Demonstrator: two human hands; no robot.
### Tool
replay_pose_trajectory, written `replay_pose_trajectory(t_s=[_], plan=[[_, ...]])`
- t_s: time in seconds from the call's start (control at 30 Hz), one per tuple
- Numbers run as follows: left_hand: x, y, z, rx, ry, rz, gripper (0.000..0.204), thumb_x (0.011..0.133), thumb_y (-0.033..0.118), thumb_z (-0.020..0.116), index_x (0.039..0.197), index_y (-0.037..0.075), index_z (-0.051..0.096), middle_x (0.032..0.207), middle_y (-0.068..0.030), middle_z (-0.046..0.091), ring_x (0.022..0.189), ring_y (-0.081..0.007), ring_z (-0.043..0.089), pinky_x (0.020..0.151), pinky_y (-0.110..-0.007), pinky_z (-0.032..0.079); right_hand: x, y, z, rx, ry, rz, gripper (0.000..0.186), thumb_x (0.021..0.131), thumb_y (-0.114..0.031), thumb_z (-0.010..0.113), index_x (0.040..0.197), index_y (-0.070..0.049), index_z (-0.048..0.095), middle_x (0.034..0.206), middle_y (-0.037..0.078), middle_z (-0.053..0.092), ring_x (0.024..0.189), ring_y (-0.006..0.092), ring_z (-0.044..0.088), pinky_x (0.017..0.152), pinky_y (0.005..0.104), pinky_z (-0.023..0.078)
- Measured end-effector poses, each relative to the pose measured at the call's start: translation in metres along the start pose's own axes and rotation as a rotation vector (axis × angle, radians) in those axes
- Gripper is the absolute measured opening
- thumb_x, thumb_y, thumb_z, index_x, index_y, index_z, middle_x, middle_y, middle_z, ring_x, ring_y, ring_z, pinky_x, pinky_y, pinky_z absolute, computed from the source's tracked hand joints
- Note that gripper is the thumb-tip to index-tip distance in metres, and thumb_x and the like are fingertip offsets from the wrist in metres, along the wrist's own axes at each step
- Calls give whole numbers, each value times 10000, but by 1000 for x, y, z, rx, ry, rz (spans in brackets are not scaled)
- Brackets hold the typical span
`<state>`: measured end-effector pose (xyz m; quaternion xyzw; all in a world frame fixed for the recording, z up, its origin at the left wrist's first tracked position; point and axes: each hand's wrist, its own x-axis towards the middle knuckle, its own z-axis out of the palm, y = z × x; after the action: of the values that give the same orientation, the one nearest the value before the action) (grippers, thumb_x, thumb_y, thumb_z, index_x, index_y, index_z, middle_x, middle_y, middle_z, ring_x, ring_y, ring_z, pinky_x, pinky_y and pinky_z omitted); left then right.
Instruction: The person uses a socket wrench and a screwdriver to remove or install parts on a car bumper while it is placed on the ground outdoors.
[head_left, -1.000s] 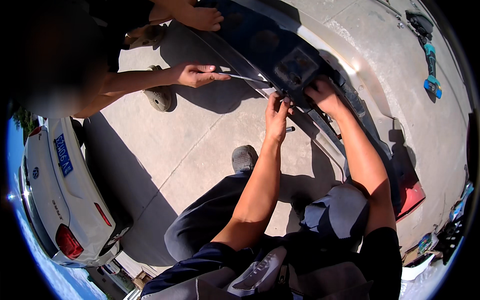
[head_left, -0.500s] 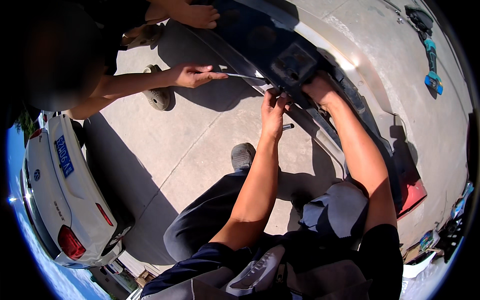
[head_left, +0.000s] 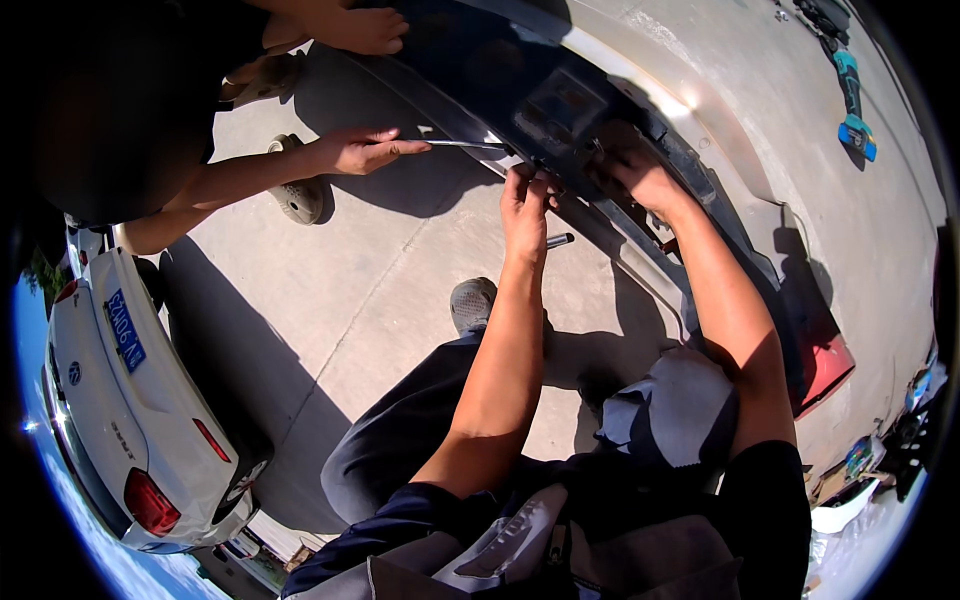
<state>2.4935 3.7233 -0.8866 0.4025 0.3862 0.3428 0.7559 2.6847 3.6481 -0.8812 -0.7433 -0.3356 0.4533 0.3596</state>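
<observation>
A long dark car body panel (head_left: 470,75) with a recessed rectangle stretches from the top toward the lower right. My left hand (head_left: 525,210) is closed at its near edge, fingertips pinched together; what lies between them is hidden. My right hand (head_left: 640,178) reaches into the shadowed hollow, fingers bent, a small shiny bit by the fingertips too small to name. From the left, another person's hand (head_left: 370,152) holds a thin metal rod (head_left: 465,144), its tip against the panel edge near my left fingers. Beside my left wrist shows a short dark cylinder (head_left: 560,240) with a silver part.
A teal cordless power tool (head_left: 850,95) with a blue battery lies on the concrete at the far right. A red lamp-like corner (head_left: 825,375) marks the panel's lower right end. A white car (head_left: 120,390) stands at left. The other person's second hand (head_left: 365,30) rests by the panel's top.
My right hand has drawn back a little within the hollow, so more of its fingers show, along with a shiny bit. My left hand and the rod keep their places on the panel.
</observation>
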Motion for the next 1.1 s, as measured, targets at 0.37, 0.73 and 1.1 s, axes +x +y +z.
replay_pose_trajectory(t_s=[0.37,0.73,1.1], plan=[[4,0,9,7,99,45,113,886,74,536,979,8,535,753,-45,579,638,-103,505,594,-242,408,-42,-15,-11,-71,-56,38,367,967,-354,567,966,8,634,697,35,572,611,113,507,569,284,422],[8,-5,10,47,74,114,86,911,97,504,973,47,536,703,-26,537,609,-92,465,568,-243,371,-87,-2,-4,-203,221,-301,309,957,-303,568,1050,-10,594,877,189,634,806,393,609,703,424,479],[10,-1,10,-127,-19,70,297,963,76,474,1254,32,511,1054,-63,624,858,-166,617,694,-299,495,-89,22,20,-589,166,-209,441,835,-326,697,1130,-43,531,1098,121,585,826,359,651,707,445,523]])
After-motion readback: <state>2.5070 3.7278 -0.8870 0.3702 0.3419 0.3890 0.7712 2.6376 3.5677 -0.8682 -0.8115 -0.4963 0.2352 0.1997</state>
